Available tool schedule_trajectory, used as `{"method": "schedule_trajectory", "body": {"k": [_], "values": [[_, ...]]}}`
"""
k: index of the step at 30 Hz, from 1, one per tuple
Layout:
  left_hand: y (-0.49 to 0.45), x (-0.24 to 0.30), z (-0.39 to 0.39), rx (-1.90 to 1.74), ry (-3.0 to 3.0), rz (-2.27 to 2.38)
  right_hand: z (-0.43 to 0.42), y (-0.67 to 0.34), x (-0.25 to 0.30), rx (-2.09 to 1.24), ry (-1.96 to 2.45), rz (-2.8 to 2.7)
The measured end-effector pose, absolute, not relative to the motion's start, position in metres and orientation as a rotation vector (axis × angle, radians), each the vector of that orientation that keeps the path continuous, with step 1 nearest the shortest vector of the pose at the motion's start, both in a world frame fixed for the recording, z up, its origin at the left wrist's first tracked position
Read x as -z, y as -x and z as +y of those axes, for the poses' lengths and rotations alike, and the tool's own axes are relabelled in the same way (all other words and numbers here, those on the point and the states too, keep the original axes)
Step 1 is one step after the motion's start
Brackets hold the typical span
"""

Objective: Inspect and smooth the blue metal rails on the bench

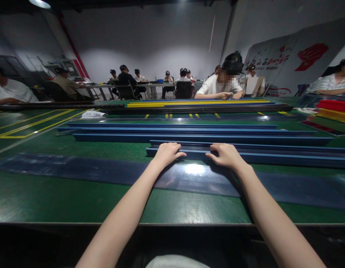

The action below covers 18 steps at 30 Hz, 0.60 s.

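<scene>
A long blue channel strip [284,156] lies across the green table, its raised edges running left to right. My left hand [168,152] grips it near its left end, thumb on the near wall and fingers over the top. A short way to the right, my right hand [223,154] grips the same strip, thumb toward the left hand. The fingertips of both hands are partly hidden inside the channel. Nearer to me, a flat translucent bluish strip [85,169] lies on the table beneath my forearms.
More blue channel strips [119,137] lie just beyond. Farther back are black and yellow strips [150,105], a white packet [91,114] and a dark flat device [323,127]. Red and yellow bins [334,111] stand at the right. Across the table a person [221,82] works.
</scene>
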<state>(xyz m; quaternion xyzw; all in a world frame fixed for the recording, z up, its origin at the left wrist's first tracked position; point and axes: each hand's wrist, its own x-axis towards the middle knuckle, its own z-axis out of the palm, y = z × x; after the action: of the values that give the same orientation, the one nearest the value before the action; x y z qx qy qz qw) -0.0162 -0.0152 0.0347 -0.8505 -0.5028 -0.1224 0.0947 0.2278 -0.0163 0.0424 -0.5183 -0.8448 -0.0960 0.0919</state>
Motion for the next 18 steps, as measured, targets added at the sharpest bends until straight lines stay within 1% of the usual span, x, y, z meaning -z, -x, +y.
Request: {"method": "schedule_trajectory", "body": {"k": [7, 18], "values": [[0.025, -0.044, -0.015, 0.513, 2.48, -1.681, -0.019, -0.226, -0.043, 0.289, 1.516, -2.5], [0.038, -0.052, -0.014, 0.421, 2.348, -1.896, -0.019, -0.212, -0.039, 0.329, 1.447, -2.54]]}}
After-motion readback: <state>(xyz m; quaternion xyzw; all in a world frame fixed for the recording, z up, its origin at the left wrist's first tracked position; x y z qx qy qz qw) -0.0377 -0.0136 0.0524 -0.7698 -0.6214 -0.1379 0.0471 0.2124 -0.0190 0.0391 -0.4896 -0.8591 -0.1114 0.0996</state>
